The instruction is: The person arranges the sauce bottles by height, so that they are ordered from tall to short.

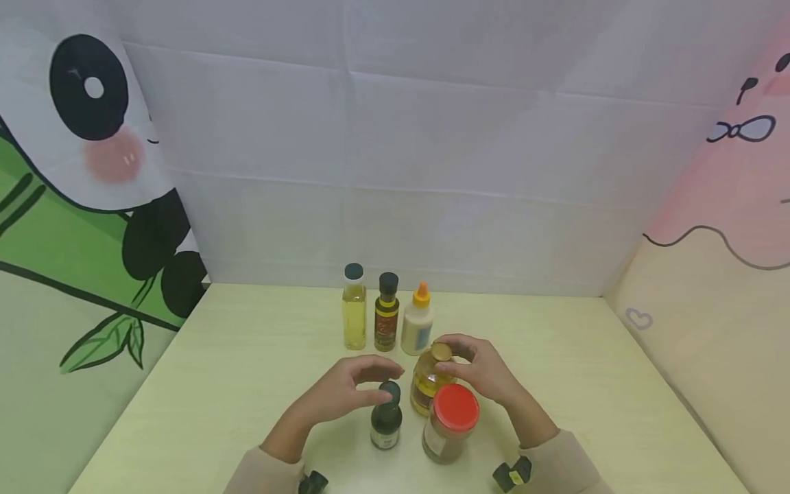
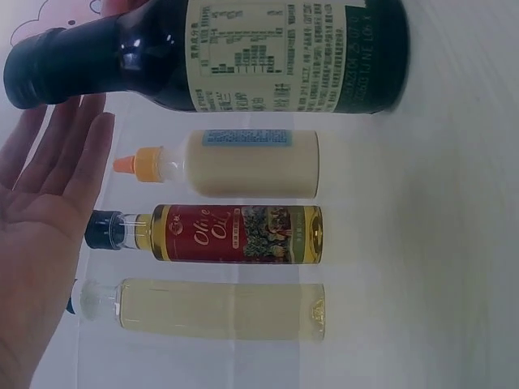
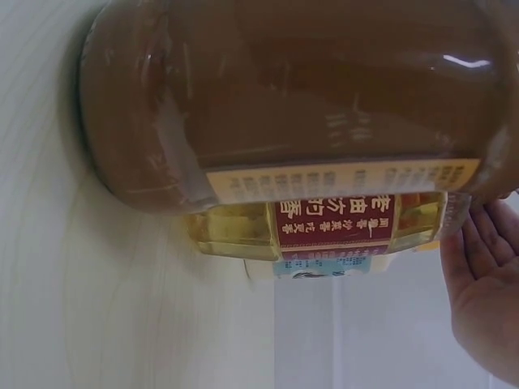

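Note:
My left hand (image 1: pixel 358 391) is around the cap of a small dark bottle (image 1: pixel 387 418), thumb near the cap and fingers arched behind it. The left wrist view shows its fingers loosely extended behind the neck of the dark bottle (image 2: pixel 268 57), which has a pale printed label. My right hand (image 1: pixel 478 363) holds a yellow oil bottle (image 1: pixel 427 384) by its gold-capped top, thumb and fingers on either side. In front of that bottle stands a red-lidded jar (image 1: pixel 453 422) of brown paste. The jar (image 3: pixel 308 89) covers part of the oil bottle (image 3: pixel 324 227) in the right wrist view.
Behind the hands, a clear bottle of pale yellow liquid (image 1: pixel 354 312), an olive oil bottle (image 1: pixel 386 315) and an orange-tipped squeeze bottle (image 1: pixel 417 326) stand in a row. The pale table (image 1: pixel 247 329) meets a white cloth backdrop (image 1: pixel 469 158), with cartoon-printed panels at both sides.

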Motion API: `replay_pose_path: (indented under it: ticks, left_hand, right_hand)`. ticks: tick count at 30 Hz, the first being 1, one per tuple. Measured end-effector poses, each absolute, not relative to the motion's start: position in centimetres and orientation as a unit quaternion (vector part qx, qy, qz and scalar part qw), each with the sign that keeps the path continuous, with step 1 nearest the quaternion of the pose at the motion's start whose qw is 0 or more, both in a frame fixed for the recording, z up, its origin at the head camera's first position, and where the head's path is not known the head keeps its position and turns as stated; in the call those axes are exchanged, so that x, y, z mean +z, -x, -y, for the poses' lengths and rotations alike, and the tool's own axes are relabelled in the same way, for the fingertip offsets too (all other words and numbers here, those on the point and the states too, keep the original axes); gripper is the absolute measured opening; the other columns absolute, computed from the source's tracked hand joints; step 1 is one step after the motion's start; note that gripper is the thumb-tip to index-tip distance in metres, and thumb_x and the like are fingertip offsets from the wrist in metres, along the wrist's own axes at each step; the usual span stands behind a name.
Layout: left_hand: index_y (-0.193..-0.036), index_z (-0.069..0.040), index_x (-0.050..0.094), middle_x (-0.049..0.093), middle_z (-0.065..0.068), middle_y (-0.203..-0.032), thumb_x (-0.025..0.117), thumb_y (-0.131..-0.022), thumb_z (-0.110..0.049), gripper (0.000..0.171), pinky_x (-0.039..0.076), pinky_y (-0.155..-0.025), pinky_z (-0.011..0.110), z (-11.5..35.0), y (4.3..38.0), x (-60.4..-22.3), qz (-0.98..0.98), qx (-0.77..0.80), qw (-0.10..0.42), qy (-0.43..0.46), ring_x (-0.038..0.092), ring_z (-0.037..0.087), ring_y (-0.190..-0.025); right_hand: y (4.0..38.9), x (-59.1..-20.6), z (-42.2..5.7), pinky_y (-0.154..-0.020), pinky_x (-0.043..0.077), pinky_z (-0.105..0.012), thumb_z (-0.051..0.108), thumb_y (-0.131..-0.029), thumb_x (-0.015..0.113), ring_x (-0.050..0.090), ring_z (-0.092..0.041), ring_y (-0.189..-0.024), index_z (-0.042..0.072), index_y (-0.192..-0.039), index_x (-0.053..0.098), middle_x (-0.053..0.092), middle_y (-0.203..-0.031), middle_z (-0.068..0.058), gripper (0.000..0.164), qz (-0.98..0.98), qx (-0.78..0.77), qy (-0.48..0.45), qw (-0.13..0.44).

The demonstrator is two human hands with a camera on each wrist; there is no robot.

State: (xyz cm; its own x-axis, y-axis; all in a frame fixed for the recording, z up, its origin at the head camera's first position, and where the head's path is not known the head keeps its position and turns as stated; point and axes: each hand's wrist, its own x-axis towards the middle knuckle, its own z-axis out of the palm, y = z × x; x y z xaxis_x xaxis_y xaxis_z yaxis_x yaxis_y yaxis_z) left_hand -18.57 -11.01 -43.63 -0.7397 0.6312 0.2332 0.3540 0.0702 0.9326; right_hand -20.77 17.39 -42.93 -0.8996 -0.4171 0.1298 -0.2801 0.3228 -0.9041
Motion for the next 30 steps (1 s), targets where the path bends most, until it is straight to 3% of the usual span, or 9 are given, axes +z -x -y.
replay_pose_path:
  ticks: [3, 13, 21, 30]
  left_hand:
    - [-0.125, -0.003, 0.061, 0.064, 0.005, -0.120, 0.071, -0.090, -0.011, 0.037, 0.042, -0.098, 0.054, 11.09, 18.61, -43.91, -0.719, 0.591, 0.120, -0.347, 0.060, 0.024, -0.113]
    - [-0.123, -0.001, 0.062, 0.066, 0.008, -0.118, 0.074, -0.087, -0.014, 0.040, 0.046, -0.097, 0.044, 11.38, 18.79, -44.34, -0.729, 0.575, 0.132, -0.347, 0.062, 0.020, -0.107]
    - [-0.116, -0.005, 0.065, 0.068, 0.003, -0.110, 0.075, -0.086, -0.013, 0.032, 0.049, -0.092, 0.037, 11.53, 18.84, -44.36, -0.727, 0.578, 0.137, -0.344, 0.065, 0.020, -0.101]
    - [-0.112, 0.002, 0.065, 0.067, 0.009, -0.107, 0.073, -0.087, -0.005, 0.028, 0.052, -0.088, 0.039, 11.23, 18.61, -44.17, -0.711, 0.596, 0.149, -0.342, 0.065, 0.020, -0.099]
  right_hand:
    - [20.79, -42.98, -17.44, -0.100, 0.040, -0.055, 0.011, -0.087, 0.074, 0.057, -0.032, -0.115, 0.002, -0.123, 0.063, 0.066, -0.117, -0.009, 0.038, -0.807, -0.546, 0.215, 0.065]
    - [21.07, -43.09, -17.51, -0.099, 0.039, -0.058, 0.016, -0.088, 0.074, 0.057, -0.033, -0.116, 0.003, -0.122, 0.063, 0.066, -0.117, -0.009, 0.038, -0.814, -0.534, 0.220, 0.062]
    - [21.21, -42.97, -17.49, -0.100, 0.039, -0.057, 0.017, -0.084, 0.077, 0.057, -0.034, -0.115, 0.002, -0.122, 0.063, 0.066, -0.117, -0.010, 0.043, -0.815, -0.528, 0.231, 0.059]
    - [20.90, -42.74, -17.40, -0.097, 0.042, -0.057, 0.018, -0.084, 0.079, 0.058, -0.034, -0.113, 0.004, -0.120, 0.065, 0.067, -0.115, -0.008, 0.041, -0.820, -0.528, 0.212, 0.055]
